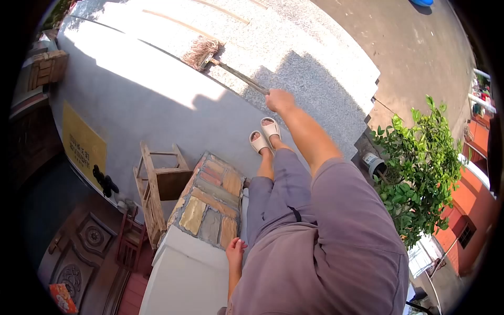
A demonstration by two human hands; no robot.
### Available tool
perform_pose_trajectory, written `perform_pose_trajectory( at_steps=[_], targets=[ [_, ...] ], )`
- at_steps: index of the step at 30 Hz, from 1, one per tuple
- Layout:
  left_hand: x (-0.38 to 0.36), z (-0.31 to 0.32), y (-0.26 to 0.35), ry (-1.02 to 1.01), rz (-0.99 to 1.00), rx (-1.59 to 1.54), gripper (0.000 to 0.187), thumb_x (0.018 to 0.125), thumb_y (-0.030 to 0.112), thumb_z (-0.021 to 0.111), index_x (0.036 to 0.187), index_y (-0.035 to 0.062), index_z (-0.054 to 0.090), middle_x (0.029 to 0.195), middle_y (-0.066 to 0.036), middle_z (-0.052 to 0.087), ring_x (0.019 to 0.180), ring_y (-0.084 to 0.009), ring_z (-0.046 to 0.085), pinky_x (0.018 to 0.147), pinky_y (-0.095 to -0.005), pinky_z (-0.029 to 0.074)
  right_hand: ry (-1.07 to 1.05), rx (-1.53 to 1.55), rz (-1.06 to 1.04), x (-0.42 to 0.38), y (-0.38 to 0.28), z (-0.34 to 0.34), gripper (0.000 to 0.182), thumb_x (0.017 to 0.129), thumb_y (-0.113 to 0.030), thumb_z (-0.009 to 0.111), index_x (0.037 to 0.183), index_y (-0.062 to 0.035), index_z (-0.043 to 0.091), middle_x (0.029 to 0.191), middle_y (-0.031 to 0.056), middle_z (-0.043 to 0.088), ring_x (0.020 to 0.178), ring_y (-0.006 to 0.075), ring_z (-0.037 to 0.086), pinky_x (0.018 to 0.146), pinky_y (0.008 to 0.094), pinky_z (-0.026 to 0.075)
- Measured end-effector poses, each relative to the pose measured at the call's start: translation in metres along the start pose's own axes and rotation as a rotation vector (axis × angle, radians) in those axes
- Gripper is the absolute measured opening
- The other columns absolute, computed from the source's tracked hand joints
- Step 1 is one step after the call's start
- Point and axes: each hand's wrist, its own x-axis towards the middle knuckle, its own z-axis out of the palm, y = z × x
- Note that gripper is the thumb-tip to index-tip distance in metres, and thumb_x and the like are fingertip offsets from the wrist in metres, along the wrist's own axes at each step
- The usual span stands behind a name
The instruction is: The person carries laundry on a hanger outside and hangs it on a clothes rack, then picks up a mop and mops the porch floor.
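My right hand [280, 100] is wrapped round the end of the handle of a mop [201, 53]. The mop's stringy brownish head rests on the sunlit speckled stone steps [304, 31], away from my feet. My left hand [237, 249] hangs low at my side beside a stone-clad pillar [212, 207], its fingers loosely bent; whether anything is in them is too small to tell. My feet, in beige sandals [259, 142], stand on the smooth grey floor near the edge of the steps.
A wooden stool [157, 178] stands left of the pillar. Farther left are a yellow mat [84, 144] and a carved wooden door [79, 257]. A leafy potted plant [420, 168] stands right, beyond the stepped edge.
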Motion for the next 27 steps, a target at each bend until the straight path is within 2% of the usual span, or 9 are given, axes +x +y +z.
perform_pose_trajectory(
  at_steps=[5,9,11,13,15,17,21,23,27],
  targets=[
    [0.019,0.004,0.051,-0.062,0.113,0.296,0.026,0.090,0.019,0.063,0.109,0.0023,0.060,0.090,-0.008,0.067,0.071,-0.0149,0.065,0.053,-0.0211,0.043,-0.053,0.003,0.154,-0.146,0.256,0.045,0.027,0.092,-0.030,0.051,0.115,-0.0149,0.054,0.098,0.0184,0.066,0.094,0.0388,0.062,0.080,0.0508,0.048],
    [0.029,0.016,0.123,-0.021,0.164,0.321,0.027,0.089,0.017,0.063,0.109,-0.0002,0.059,0.088,-0.007,0.066,0.069,-0.0132,0.063,0.057,-0.0237,0.047,-0.196,-0.158,0.399,-0.318,0.383,0.029,0.027,0.091,-0.030,0.052,0.109,-0.0103,0.053,0.091,0.0186,0.067,0.089,0.0381,0.064,0.077,0.0493,0.049],
    [0.026,0.021,0.157,-0.040,0.235,0.410,0.027,0.089,0.016,0.062,0.109,-0.0013,0.059,0.088,-0.007,0.065,0.069,-0.0126,0.062,0.060,-0.0249,0.049,-0.364,-0.252,0.555,-0.365,0.423,0.031,0.029,0.093,-0.030,0.051,0.113,-0.0088,0.055,0.101,0.0155,0.067,0.098,0.0322,0.065,0.083,0.0440,0.051],
    [0.022,0.025,0.185,-0.012,0.312,0.429,0.027,0.089,0.016,0.062,0.109,-0.0020,0.060,0.087,-0.007,0.065,0.070,-0.0125,0.062,0.061,-0.0253,0.050,-0.409,-0.324,0.628,-0.373,0.448,0.048,0.025,0.088,-0.023,0.058,0.103,-0.0072,0.070,0.104,0.0136,0.069,0.097,0.0295,0.066,0.082,0.0404,0.053],
    [0.025,0.024,0.200,-0.014,0.379,0.451,0.027,0.088,0.016,0.063,0.108,-0.0027,0.060,0.087,-0.007,0.065,0.071,-0.0124,0.062,0.063,-0.0257,0.051,-0.424,-0.398,0.729,-0.349,0.461,0.066,0.023,0.077,-0.017,0.069,0.097,-0.0074,0.074,0.101,0.0125,0.071,0.089,0.0257,0.070,0.061,0.0425,0.058],
    [0.033,0.018,0.208,-0.051,0.444,0.416,0.025,0.088,0.016,0.063,0.105,-0.0020,0.061,0.086,-0.006,0.065,0.073,-0.0114,0.061,0.064,-0.0259,0.052,-0.703,-0.507,0.825,-0.316,0.486,0.090,0.028,0.076,-0.022,0.073,0.102,-0.0093,0.073,0.107,0.0112,0.069,0.090,0.0261,0.069,0.065,0.0409,0.058],
    [0.025,0.016,0.236,-0.061,0.508,0.413,0.022,0.087,0.016,0.064,0.102,-0.0002,0.063,0.084,-0.004,0.064,0.071,-0.0104,0.059,0.062,-0.0257,0.051,-0.665,-0.471,0.928,-0.317,0.496,0.078,0.027,0.075,-0.024,0.074,0.100,-0.0129,0.074,0.103,0.0071,0.070,0.084,0.0252,0.070,0.061,0.0406,0.057],
    [0.024,0.017,0.246,-0.047,0.508,0.424,0.023,0.086,0.016,0.065,0.102,-0.0012,0.062,0.082,-0.004,0.064,0.068,-0.0100,0.059,0.060,-0.0254,0.049,-0.600,-0.478,0.888,-0.324,0.467,0.038,0.024,0.070,-0.018,0.077,0.093,-0.0121,0.076,0.093,0.0052,0.072,0.079,0.0193,0.070,0.053,0.0392,0.056],
    [0.043,0.001,0.257,-0.048,0.489,0.425,0.029,0.086,0.016,0.065,0.108,-0.0032,0.060,0.078,-0.005,0.064,0.064,-0.0101,0.059,0.059,-0.0254,0.047,-0.618,-0.467,0.818,-0.288,0.460,0.059,0.030,0.075,-0.026,0.074,0.101,-0.0104,0.074,0.102,0.0100,0.071,0.091,0.0251,0.069,0.065,0.0434,0.057]
  ],
)
